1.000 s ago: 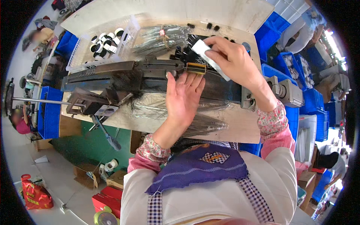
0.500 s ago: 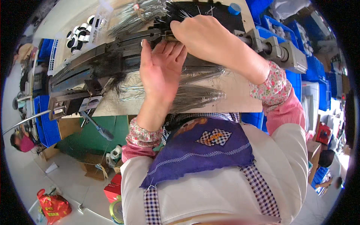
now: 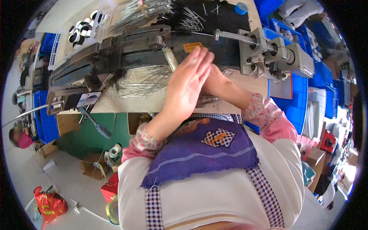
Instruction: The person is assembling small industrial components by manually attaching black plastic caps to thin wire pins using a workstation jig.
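Note:
My left hand (image 3: 186, 86) is over the near side of the bench machine, fingers stretched out and held side by side. My right hand (image 3: 217, 81) lies against it from the right; its fingers are mostly hidden behind the left hand, and anything between the palms cannot be seen. Just beyond the fingertips is a small orange-yellow block (image 3: 193, 46). A lever with a silvery wrapped handle (image 3: 170, 59) points toward my left hand. Farther off, a thin wire with dark bristles (image 3: 191, 33) spans from the machine's dark jaw (image 3: 163, 32) to the metal spindle (image 3: 230, 36).
Bundles of thin wires (image 3: 143, 82) lie on the near bench, and more (image 3: 134, 17) at the back. Looped wire pieces (image 3: 191, 19) rest on a dark surface beside a blue round lid (image 3: 240, 8). A clear bin (image 3: 100, 17) is near black-and-white rolls (image 3: 81, 32). Blue crates (image 3: 293, 103) stand right.
Both hands have moved away from the jaw toward me. My right hand has come down behind the left one, uncovering the bristled wire, the lever and the orange-yellow block.

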The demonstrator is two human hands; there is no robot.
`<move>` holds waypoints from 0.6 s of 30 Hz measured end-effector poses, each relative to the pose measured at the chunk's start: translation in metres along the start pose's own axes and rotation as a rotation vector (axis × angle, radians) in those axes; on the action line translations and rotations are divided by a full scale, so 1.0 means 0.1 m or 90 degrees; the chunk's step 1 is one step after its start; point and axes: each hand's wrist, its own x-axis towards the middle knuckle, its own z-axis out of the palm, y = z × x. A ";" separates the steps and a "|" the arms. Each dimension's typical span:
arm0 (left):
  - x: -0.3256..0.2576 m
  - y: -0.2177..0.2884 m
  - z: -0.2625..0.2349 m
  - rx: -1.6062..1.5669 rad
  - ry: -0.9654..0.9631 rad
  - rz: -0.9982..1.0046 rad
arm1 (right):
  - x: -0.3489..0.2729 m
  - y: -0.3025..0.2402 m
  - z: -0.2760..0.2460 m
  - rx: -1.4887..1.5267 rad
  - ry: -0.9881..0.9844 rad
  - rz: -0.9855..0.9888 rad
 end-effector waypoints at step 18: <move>-1.85 1.51 -2.05 1.284 0.921 0.102 | -0.29 -0.12 -1.36 0.205 0.129 0.282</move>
